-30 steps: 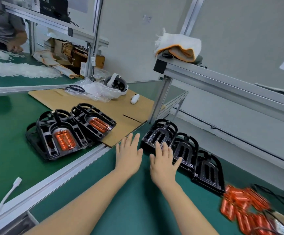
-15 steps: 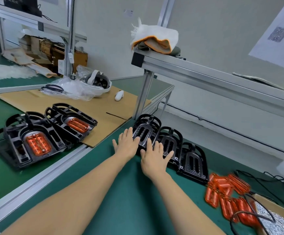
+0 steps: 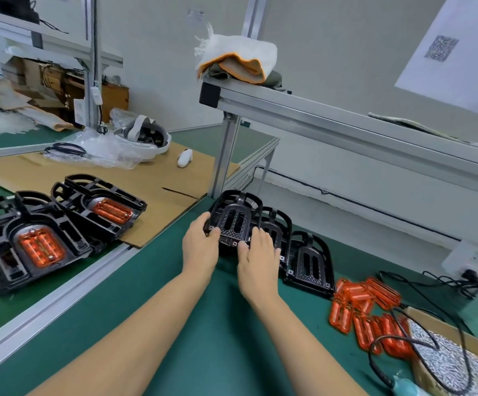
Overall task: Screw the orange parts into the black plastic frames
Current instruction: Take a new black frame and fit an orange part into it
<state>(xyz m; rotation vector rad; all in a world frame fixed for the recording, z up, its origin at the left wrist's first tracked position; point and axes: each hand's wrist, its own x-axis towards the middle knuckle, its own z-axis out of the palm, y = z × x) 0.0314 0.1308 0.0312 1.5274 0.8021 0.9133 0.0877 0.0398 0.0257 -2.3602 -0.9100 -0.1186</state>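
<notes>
Three black plastic frames lean in a row on the green mat. My left hand (image 3: 200,247) grips the left edge of the leftmost frame (image 3: 233,217), and my right hand (image 3: 256,257) holds its lower right edge; the frame is tilted up. The second frame (image 3: 278,227) and third frame (image 3: 310,260) lie behind and to the right. A pile of loose orange parts (image 3: 360,307) lies on the mat at the right. Two finished frames with orange parts, one (image 3: 32,244) nearer and one (image 3: 103,207) farther, sit at the left.
An aluminium rail (image 3: 49,304) splits the bench diagonally. A cardboard box of screws (image 3: 455,364) with black cables over it sits at bottom right. A headset (image 3: 146,135), plastic wrap and a cardboard sheet (image 3: 157,178) lie at the back. A metal post (image 3: 226,158) stands behind the frames.
Both hands have gone from lying flat by the frames to closing on the leftmost black frame, which is now tipped up. The camera has swung right and down.
</notes>
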